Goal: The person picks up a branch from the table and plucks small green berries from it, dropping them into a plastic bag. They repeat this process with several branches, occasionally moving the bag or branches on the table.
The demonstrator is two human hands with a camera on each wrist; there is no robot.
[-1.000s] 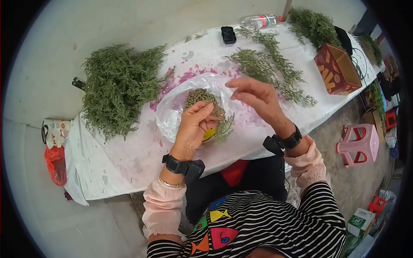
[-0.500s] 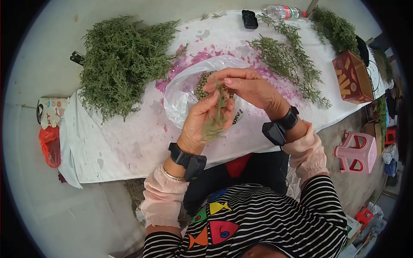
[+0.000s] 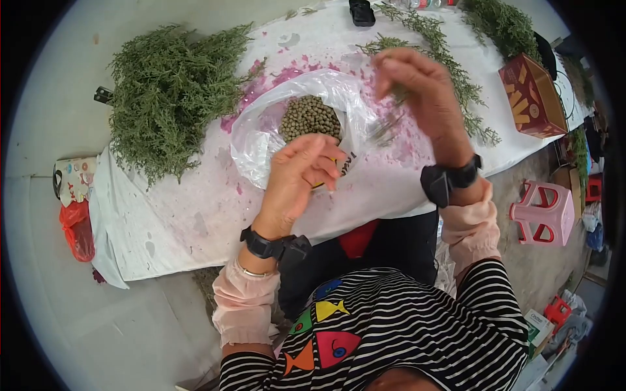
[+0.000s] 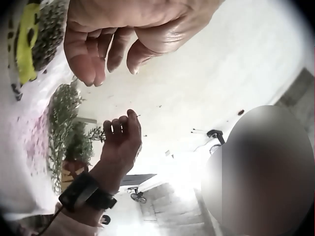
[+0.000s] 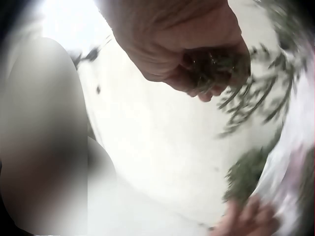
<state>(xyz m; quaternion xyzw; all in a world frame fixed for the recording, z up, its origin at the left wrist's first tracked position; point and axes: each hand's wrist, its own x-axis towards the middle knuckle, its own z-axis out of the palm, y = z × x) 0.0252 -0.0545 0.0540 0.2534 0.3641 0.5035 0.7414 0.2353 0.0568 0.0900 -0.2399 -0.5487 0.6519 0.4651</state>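
Observation:
My right hand, raised right of the plastic bag, grips a small feathery green sprig that trails out of the curled fingers. In the head view the sprig is a blur. Lower and to the left, my left hand hovers over the bag's near side, its fingers loosely bent with nothing in them. The crumpled clear plastic bag has its mouth spread wide. Inside sits a heap of small round olive-green pellets. A yellow patch with black marks shows near the pellets in the left wrist view.
A big heap of green sprigs lies left of the bag on the white sheet with pink stains. Loose branches, a black object and a red box sit beyond and right. A pink stool stands on the floor.
The hands came together over the bag around a sprig, then parted. My right hand has moved up and right with the sprig; the left is now without it, and the pellets show more fully.

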